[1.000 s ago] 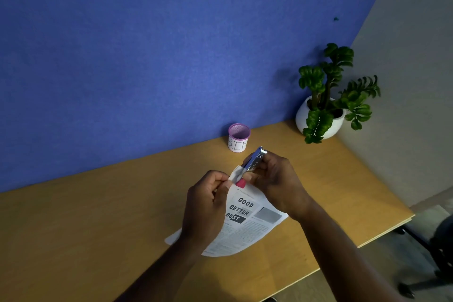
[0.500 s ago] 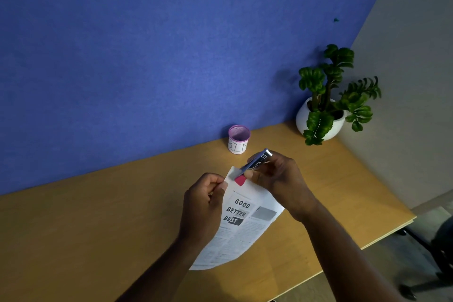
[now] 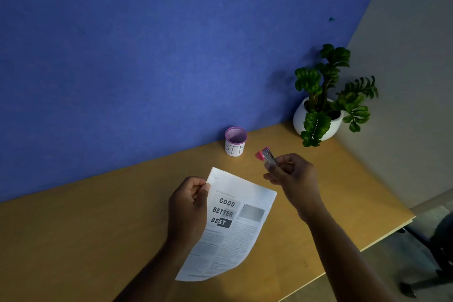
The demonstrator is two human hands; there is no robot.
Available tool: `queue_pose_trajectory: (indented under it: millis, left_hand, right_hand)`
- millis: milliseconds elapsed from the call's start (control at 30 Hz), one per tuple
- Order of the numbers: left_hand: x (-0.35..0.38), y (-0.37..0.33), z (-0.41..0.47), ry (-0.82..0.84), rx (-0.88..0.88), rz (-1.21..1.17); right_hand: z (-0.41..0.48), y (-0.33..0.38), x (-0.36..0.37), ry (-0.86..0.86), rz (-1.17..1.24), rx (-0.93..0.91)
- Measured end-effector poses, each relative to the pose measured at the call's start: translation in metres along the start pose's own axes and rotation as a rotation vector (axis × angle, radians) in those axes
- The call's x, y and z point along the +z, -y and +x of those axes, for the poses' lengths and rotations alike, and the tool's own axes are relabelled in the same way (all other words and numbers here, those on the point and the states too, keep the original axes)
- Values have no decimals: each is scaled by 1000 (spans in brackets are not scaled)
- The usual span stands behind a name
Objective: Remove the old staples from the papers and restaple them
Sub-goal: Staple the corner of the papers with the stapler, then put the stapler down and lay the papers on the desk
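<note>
My left hand (image 3: 188, 208) pinches the top left edge of the printed papers (image 3: 235, 225), headed "GOOD BETTER BEST", and holds them above the wooden desk (image 3: 73, 240). My right hand (image 3: 291, 176) grips a small metal stapler with a pink tip (image 3: 266, 154), lifted up and to the right of the papers' top corner, apart from them. The pink tip points toward the wall. No staple can be made out on the papers at this size.
A small pink-rimmed cup labelled "BIN" (image 3: 235, 142) stands at the back of the desk by the blue wall. A potted plant in a white pot (image 3: 318, 115) sits in the right back corner. The desk's right edge runs diagonally, with a chair base (image 3: 431, 252) beyond it.
My right hand pulled the stapler off the papers' top corner and moved it up and right. My left hand turned the papers more upright and flat.
</note>
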State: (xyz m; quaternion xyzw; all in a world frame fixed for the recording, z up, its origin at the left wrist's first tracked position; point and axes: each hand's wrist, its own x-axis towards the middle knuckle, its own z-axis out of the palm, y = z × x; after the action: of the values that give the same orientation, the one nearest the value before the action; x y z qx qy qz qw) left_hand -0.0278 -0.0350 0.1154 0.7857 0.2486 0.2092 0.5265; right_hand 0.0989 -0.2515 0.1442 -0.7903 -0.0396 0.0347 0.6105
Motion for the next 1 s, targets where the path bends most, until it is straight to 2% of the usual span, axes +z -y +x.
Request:
queue_pose_trajectory:
  millis: [133, 300, 500, 800, 1000]
  left_hand:
    - [1, 5, 6, -27, -15, 25]
    - [4, 10, 11, -74, -19, 46]
    - [3, 6, 16, -97, -1, 53]
    - [-3, 6, 17, -104, 43, 101]
    - [-9, -7, 17, -72, 64, 45]
  right_hand:
    - [11, -48, -4, -212, -269, -35]
    - [25, -109, -1, -361, -371, 90]
    - [27, -159, -2, -328, -556, 404]
    - [25, -175, 0, -224, -630, 529]
    - [20, -173, -4, -214, -675, 520]
